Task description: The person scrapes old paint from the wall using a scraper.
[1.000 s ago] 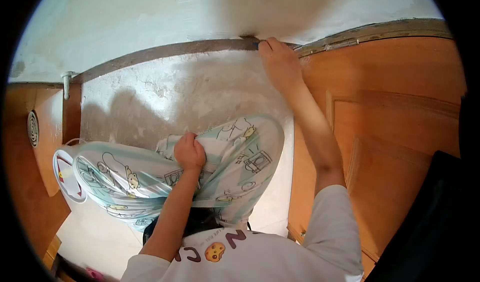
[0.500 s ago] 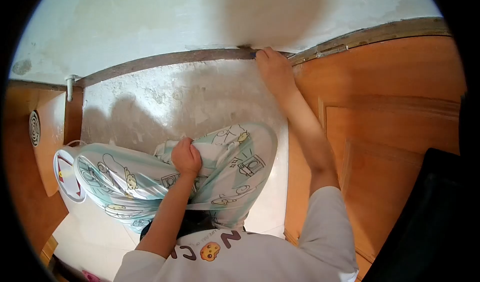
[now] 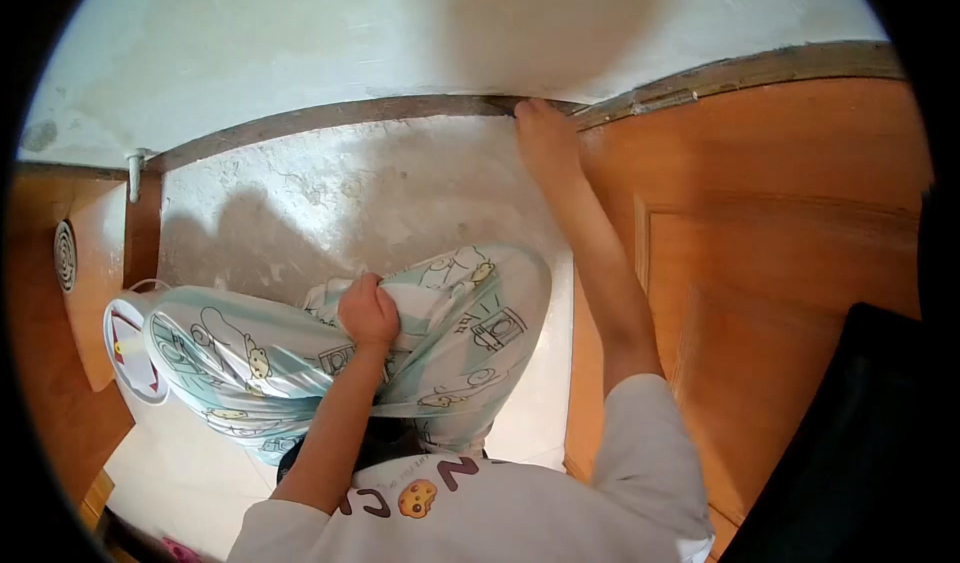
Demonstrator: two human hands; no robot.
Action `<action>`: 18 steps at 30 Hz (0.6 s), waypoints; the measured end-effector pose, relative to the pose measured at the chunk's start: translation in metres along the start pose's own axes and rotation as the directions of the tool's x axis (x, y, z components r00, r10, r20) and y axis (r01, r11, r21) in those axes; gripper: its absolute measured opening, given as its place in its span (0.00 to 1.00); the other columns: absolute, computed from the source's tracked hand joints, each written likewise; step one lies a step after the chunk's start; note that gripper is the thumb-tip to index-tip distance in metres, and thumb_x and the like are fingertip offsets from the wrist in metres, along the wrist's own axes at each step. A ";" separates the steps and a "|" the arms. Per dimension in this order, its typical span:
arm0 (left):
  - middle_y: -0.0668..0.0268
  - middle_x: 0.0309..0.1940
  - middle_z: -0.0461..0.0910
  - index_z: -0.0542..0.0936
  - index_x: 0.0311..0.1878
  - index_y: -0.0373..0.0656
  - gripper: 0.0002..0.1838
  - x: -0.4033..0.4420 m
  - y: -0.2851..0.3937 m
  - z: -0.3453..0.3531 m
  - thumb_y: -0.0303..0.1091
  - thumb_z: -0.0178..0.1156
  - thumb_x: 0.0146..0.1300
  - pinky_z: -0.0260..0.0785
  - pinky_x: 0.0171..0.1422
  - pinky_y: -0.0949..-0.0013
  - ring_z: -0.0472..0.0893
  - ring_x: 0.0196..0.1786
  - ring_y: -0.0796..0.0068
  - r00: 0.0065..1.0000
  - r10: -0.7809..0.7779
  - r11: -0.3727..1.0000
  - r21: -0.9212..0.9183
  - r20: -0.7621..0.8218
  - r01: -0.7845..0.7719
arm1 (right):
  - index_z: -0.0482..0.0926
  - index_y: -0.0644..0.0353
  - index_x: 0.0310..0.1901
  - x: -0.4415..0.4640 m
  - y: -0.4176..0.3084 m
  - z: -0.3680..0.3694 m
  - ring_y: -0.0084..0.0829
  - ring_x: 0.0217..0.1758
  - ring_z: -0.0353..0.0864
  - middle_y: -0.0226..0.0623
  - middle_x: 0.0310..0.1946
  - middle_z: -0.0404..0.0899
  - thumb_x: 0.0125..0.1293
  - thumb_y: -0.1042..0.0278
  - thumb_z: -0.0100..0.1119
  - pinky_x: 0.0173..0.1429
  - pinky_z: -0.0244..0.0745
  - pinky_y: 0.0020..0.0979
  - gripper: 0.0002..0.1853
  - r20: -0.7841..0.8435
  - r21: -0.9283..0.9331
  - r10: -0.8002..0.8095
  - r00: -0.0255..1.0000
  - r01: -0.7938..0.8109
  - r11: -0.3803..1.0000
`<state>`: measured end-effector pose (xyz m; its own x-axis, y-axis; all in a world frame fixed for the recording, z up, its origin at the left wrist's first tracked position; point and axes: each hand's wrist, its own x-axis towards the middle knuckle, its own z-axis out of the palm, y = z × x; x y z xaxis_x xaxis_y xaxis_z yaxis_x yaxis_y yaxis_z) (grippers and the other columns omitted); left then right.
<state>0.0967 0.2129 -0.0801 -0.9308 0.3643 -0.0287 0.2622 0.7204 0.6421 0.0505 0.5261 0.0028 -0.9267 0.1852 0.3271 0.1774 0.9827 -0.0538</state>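
My right hand (image 3: 546, 139) is stretched forward against the brown wooden strip (image 3: 350, 114) along the foot of the pale wall, close to the corner by the door hinge. Its fingers are bent and pressed together at the strip; a small dark edge shows beside the fingertips, too little of it to name. My left hand (image 3: 368, 310) rests closed on my lap, over the patterned trousers (image 3: 497, 330). Its fingers curl inward and away from view, so whatever lies in them, if anything, is hidden.
An orange-brown panelled door (image 3: 790, 213) stands close on my right, with a metal hinge (image 3: 665, 102) at its far edge. To the left are a wooden panel (image 3: 97, 293) with a round vent, a white pipe (image 3: 135, 178), and a white bucket (image 3: 125, 363) by my knee. A rough grey surface (image 3: 400, 183) lies ahead.
My right hand has shifted very slightly at the strip, and the small dark-blue bit by its fingertips shows less now. My left hand stays on my lap.
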 end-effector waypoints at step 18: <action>0.56 0.26 0.74 0.74 0.30 0.42 0.08 0.005 0.000 0.000 0.33 0.48 0.48 0.63 0.36 0.55 0.73 0.32 0.53 0.999 0.022 0.999 -0.031 -0.028 -0.023 | 0.76 0.66 0.36 -0.046 0.010 0.002 0.24 0.16 0.72 0.38 0.19 0.77 0.62 0.65 0.53 0.21 0.66 0.24 0.11 0.207 0.840 0.790 0.577 -0.519 0.159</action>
<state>0.0919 0.2143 -0.0805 -0.9317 0.3630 0.0069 0.2750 0.6932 0.6662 0.0946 0.5274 -0.0147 -0.4635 0.8847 -0.0487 0.2303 0.0672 -0.9708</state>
